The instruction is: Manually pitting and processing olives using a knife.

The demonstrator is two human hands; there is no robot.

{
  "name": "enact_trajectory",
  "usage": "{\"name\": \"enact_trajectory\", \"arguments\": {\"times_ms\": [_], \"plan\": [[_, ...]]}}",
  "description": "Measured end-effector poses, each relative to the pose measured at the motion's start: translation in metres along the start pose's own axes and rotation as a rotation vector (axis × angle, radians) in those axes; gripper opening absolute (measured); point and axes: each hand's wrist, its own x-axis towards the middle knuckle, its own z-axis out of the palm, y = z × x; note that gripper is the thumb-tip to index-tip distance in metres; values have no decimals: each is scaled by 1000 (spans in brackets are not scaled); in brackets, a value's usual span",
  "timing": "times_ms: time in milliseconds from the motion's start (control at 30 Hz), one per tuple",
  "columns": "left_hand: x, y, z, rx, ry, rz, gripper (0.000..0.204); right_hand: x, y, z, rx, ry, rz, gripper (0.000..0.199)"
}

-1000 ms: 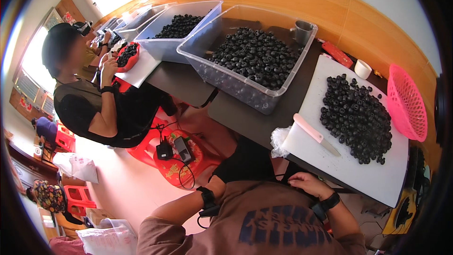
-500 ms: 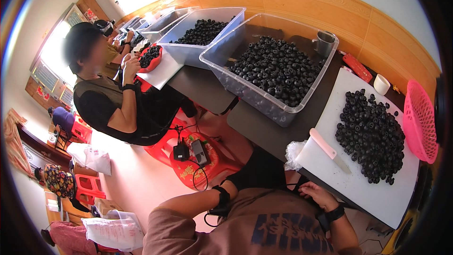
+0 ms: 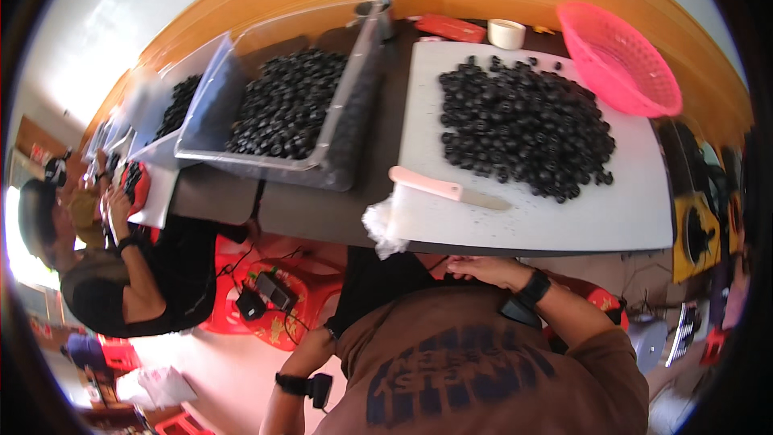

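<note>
My right hand, with a black wrist device, rests low against my body just under the front edge of the white cutting board; I see nothing in it. My left hand hangs by my lap, partly hidden by my brown shirt, so its grip is unclear. On the board lie a pile of small dark round fruits and a knife with a pink handle, both apart from my hands.
A clear bin of dark fruits and a second bin stand left of the board. A pink basket, a white cup and a metal cup sit at the back. A person works at the left. A red stool with cables stands below.
The view has swung to the right and closer, so the board and fruit pile are now in the middle. My right hand stays by the table's front edge.
</note>
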Motion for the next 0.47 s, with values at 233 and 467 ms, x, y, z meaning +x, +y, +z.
{"name": "enact_trajectory", "arguments": {"times_ms": [233, 467], "plan": [[3, 30, -26, -169, 397, -229, 19, -11, -15, 2, -1, 34, 14, 35], [25, 42, -61, 769, -55, -127, 11, -18, -27, -11, -463, 265, -186, 21]]}}
